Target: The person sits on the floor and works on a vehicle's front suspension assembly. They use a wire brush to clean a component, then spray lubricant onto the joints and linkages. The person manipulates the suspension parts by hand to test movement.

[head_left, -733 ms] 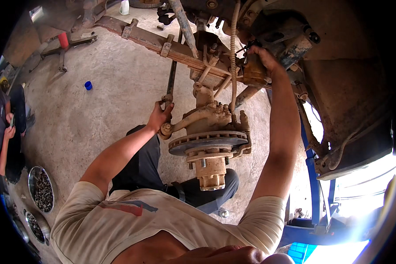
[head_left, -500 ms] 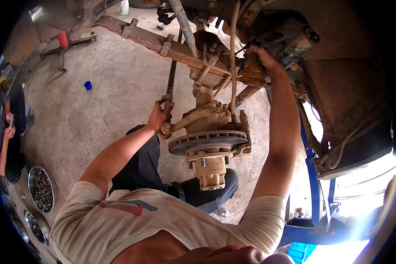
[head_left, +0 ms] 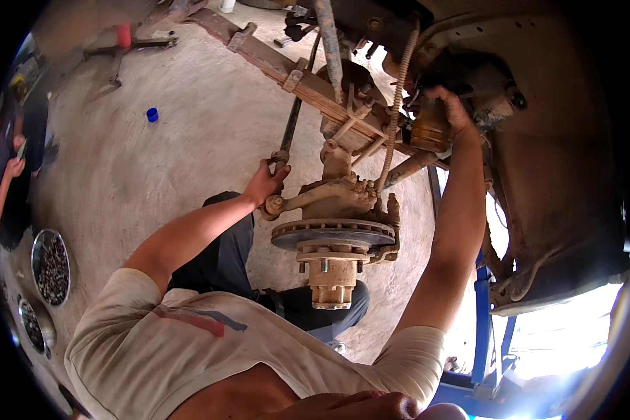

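My left hand is closed round the near end of a dark tie rod, beside the steering arm's ball joint. My right hand reaches up under the vehicle, its fingers curled at the top of a brownish-yellow canister; what the fingertips grip is hidden. Between my arms stands a dusty wheel hub with a brake disc and a steering knuckle behind it.
A rusty leaf spring and a ribbed hose cross above the hub. A blue cup and bowls of small metal parts stand on the floor at left. Another person sits at far left. A blue stand rises at right.
The view has shifted, so the vehicle parts sit a little lower and further right. My left hand stays on the tie rod; my right hand remains by the canister, with its fingers slightly repositioned.
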`<state>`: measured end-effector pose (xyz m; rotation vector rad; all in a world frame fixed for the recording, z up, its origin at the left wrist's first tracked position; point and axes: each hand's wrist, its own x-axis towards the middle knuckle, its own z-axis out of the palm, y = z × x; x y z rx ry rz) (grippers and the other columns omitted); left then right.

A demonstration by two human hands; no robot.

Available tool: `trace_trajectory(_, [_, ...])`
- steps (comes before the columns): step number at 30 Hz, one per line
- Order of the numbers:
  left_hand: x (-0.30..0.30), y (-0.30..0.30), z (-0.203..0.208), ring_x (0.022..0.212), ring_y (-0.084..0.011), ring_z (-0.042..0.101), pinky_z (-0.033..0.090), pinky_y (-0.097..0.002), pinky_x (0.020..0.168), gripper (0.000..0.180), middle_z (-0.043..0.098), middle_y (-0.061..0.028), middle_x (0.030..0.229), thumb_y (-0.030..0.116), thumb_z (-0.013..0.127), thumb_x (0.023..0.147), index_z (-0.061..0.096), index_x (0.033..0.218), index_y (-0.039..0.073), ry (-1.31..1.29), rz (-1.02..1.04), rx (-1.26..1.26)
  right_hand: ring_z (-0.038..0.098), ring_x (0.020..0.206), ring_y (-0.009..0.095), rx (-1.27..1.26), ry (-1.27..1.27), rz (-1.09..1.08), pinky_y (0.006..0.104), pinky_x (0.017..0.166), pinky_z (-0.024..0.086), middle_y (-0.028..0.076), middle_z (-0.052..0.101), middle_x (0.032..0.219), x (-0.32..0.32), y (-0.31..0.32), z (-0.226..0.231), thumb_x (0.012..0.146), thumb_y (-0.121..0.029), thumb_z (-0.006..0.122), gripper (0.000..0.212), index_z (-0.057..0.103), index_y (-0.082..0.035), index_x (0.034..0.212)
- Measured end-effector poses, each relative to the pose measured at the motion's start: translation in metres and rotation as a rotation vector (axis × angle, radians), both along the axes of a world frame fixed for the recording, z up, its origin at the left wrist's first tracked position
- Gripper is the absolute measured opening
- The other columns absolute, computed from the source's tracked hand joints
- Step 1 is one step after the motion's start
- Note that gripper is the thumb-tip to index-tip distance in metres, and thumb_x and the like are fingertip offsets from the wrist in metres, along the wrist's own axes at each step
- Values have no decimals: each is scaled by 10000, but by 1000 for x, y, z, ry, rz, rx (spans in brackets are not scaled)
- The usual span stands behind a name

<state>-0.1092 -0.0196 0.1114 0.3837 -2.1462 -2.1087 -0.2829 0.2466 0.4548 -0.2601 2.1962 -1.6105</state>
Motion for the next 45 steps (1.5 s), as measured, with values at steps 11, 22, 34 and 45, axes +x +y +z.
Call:
trace_trajectory(11, [4, 2, 10, 597, -167, 562, 449, -325, 553, 755, 585, -100, 685, 456, 633, 898, 303, 1301, -90, -8, -19, 74, 635, 794, 229, 105, 50, 84, 359, 752, 524, 93, 666, 893, -38, -33, -19, 773, -314, 573, 301, 627, -88, 964])
trace_trajectory(22, [6, 2, 25, 624, -181, 579, 465, -332, 581, 753, 600, -104, 711, 466, 631, 897, 310, 1304, -80, -61, -26, 12, 620, 765, 201, 126, 90, 97, 344, 724, 519, 58, 657, 880, -49, -31, -22, 777, -331, 557, 286, 629, -98, 928])
trace_trajectory(34, [8, 1, 24, 639, -150, 560, 450, -301, 579, 731, 598, -85, 720, 473, 607, 913, 333, 1320, -69, -62, -18, -27, 624, 806, 196, 178, 111, 55, 340, 801, 508, 48, 649, 875, -31, -39, -20, 799, -308, 529, 263, 620, -95, 925])
trace_trajectory(45, [9, 0, 26, 666, -186, 604, 474, -324, 606, 761, 619, -119, 740, 484, 614, 903, 325, 1319, -84, -52, -18, -42, 634, 768, 203, 169, 84, 73, 339, 726, 532, 73, 665, 873, -34, -36, -20, 775, -333, 565, 321, 631, -68, 944])
